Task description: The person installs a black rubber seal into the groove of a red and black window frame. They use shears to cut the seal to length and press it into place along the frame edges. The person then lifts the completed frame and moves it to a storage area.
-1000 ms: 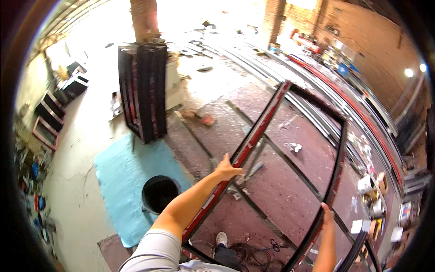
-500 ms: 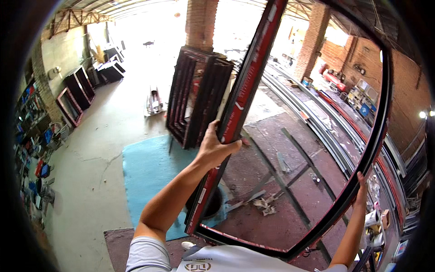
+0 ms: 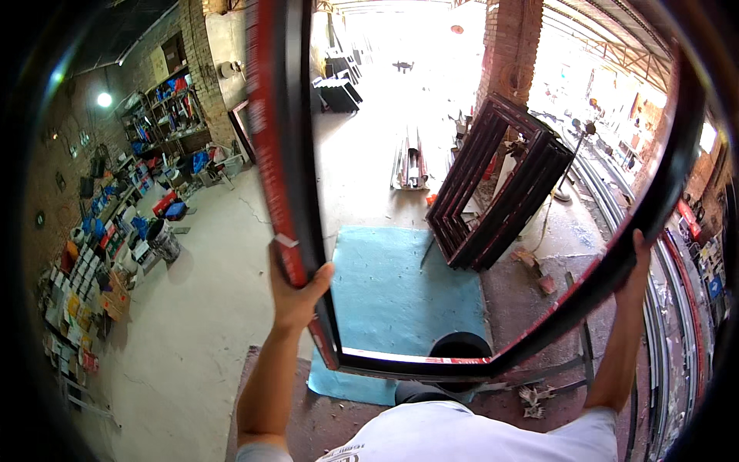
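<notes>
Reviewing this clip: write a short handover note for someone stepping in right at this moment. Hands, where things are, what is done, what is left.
Left hand: gripping the left bar of the large dark rectangular metal frame with red tape.
Right hand: gripping the frame's right bar.
The frame is lifted off the floor, upright in front of the person, bottom bar near the waist.
A stack of similar dark frames stands beyond the blue floor mat, beside the brick pillar.
Done: frame raised.
Left: it has not been set down anywhere yet.

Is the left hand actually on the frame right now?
Touching. The head view shows the left hand wrapped around the dark frame side bar.
</notes>
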Demonstrator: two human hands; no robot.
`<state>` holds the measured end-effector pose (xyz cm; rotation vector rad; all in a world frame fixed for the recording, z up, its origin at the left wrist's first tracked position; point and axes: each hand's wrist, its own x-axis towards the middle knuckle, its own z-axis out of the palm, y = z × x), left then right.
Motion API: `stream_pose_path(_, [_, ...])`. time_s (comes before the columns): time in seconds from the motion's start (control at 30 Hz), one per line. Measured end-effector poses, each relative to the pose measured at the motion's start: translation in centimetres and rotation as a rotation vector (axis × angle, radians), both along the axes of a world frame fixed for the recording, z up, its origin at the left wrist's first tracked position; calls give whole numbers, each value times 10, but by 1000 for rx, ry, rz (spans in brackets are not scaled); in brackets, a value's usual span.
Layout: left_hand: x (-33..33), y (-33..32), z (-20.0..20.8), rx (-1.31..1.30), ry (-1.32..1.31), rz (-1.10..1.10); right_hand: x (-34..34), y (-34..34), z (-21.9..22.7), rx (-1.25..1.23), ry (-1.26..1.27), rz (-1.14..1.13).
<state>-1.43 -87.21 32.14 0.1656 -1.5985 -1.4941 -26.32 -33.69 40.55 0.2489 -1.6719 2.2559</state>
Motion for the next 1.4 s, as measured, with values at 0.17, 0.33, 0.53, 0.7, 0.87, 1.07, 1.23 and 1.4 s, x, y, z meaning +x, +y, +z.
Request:
stream_pose_path(0.17, [-3, -106, 17, 37, 8, 208, -74, -173, -19, 22, 165, 78])
stream_pose_path(0.33, [-68, -230, 2, 34, 28, 311, -175, -303, -64, 6, 57, 231])
stream_pose_path(0.53, [-196, -386, -22, -32, 41, 336, -328, -474, -84, -16, 231, 223])
stream_pose_path(0.7, [-280, -510, -21, 3, 19, 411, -432, -620, -59, 18, 183, 320])
stream_pose_path(0.87, [-371, -639, 24, 219, 126, 413, -532, -779, -72, 78, 202, 321])
stream_pose_path(1.07, [-506, -843, -52, 190, 259, 409, -644, -973, -79, 155, 337, 334])
stream_pose_path(1.23, [-644, -1008, -92, 114, 202, 317, -752, -1112, -25, 247, 249, 194])
stream_pose_path(1.4, [-779, -1135, -111, 32, 165, 303, -867, -1215, -26, 125, 132, 89])
